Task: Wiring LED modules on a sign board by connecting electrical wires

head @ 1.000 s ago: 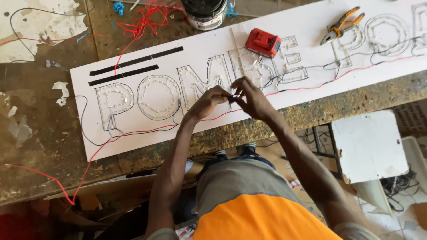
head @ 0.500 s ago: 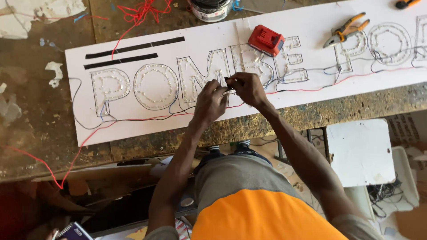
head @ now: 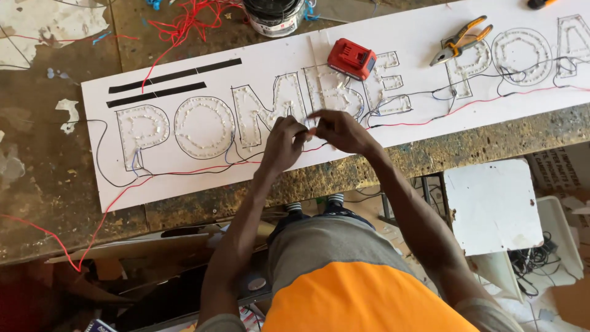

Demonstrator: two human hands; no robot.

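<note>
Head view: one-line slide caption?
Left hand and right hand pinch thin wires together over a white sign board of wired outlined letters, red battery pack and pliers nearby.

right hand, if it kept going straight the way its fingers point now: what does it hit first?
The right hand points left, fingertips pinched at a thin wire. Straight on, it would meet the left hand first; their fingertips look almost touching above the white sign board. Whether they already touch cannot be told.
</note>
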